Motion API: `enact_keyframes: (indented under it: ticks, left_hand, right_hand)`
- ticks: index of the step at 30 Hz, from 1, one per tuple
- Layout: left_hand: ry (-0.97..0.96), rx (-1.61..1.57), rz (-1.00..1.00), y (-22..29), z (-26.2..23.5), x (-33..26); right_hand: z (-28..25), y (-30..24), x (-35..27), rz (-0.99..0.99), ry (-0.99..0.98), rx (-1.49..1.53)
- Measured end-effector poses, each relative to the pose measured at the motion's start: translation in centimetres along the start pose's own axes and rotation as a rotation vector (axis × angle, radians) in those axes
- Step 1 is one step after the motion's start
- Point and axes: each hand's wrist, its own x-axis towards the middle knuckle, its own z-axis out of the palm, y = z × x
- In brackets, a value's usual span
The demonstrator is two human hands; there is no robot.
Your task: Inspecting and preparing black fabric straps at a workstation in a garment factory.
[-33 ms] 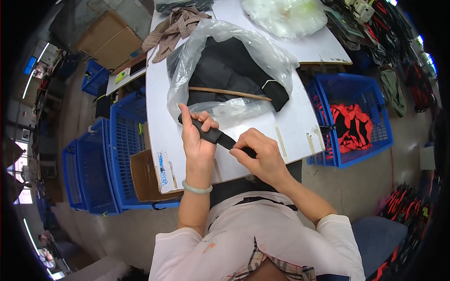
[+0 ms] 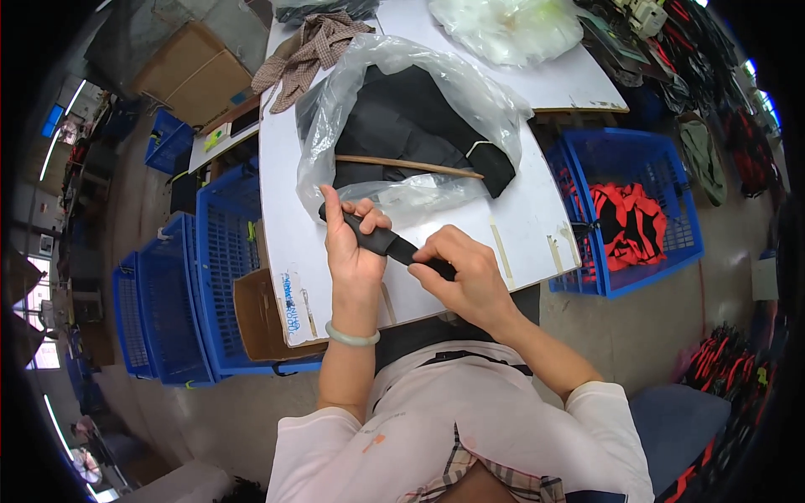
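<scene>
In the head view, the left hand (image 2: 356, 243) supports a black fabric tube (image 2: 380, 242) above the near side of the white worktop (image 2: 528, 210), its grip curled around the piece with the thumb upright, probably to steady it. The right hand (image 2: 465, 272) has a narrow grip, thumb and forefinger pinching the black strip (image 2: 402, 251) at the tube's lower end, seemingly so the two hands can work against each other. Just beyond, an open clear bag (image 2: 329, 96) surrounds dark pieces (image 2: 390, 121), perhaps for easy reach, and a wooden stick (image 2: 411, 165) lies across them, possibly as a weight
</scene>
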Motion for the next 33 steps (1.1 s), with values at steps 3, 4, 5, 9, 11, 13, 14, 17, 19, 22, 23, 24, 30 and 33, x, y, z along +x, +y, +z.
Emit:
enact_keyframes:
  ticks: [3,4,5,9,11,13,14,17,19,22,23,24,30,33]
  left_hand:
    - [0.101,-0.068,-0.007,-0.6,0.9,0.0]
    - [0.097,-0.062,-0.014,-0.8,0.8,-0.1]
    - [0.065,-0.091,-0.071,-1.1,0.6,-0.4]
    - [0.039,-0.119,-0.144,-0.8,-0.3,-0.1]
    - [0.075,-0.131,-0.168,-0.7,-0.5,-0.2]
    - [0.104,-0.142,-0.202,-0.7,-0.5,-0.2]
    - [0.148,-0.128,-0.213,-0.6,-0.4,-0.2]
    - [0.228,-0.110,-0.241,-0.6,-0.5,-0.4]
    - [0.264,-0.107,-0.256,-0.4,-0.9,-0.4]
    - [0.253,-0.109,-0.244,-0.3,-1.6,-0.2]
    - [0.225,-0.071,-0.196,-0.5,-1.7,-0.2]
    - [0.195,-0.033,-0.148,-0.6,-1.6,-0.2]
    - [0.204,0.115,-0.040,-1.5,-1.7,-0.2]
    - [0.244,0.135,-0.051,-1.9,-1.5,-0.6]
  right_hand:
    - [0.5,-0.4,1.0,-0.075,0.093,-0.035]
    - [0.7,-0.3,1.1,-0.092,0.092,-0.062]
    - [0.8,-0.2,1.2,-0.108,0.090,-0.088]
    - [0.6,0.6,1.0,-0.060,0.091,-0.034]
    - [0.2,0.6,1.1,0.026,0.037,0.081]
    - [-0.1,0.2,1.3,0.056,0.025,0.095]
    - [-0.2,0.0,1.3,0.080,0.007,0.107]
    - [-0.1,-0.1,1.1,0.054,0.007,0.064]
    - [-0.3,-0.4,0.9,0.041,-0.008,0.021]
    - [-0.3,-0.4,0.8,-0.017,-0.002,-0.068]
    - [-0.3,-0.4,0.8,-0.063,0.017,-0.112]
    - [-0.2,-0.3,0.9,-0.061,0.020,-0.112]
    - [-0.2,0.0,1.2,-0.162,-0.052,-0.275]
    - [0.1,0.4,1.3,-0.333,-0.063,-0.297]
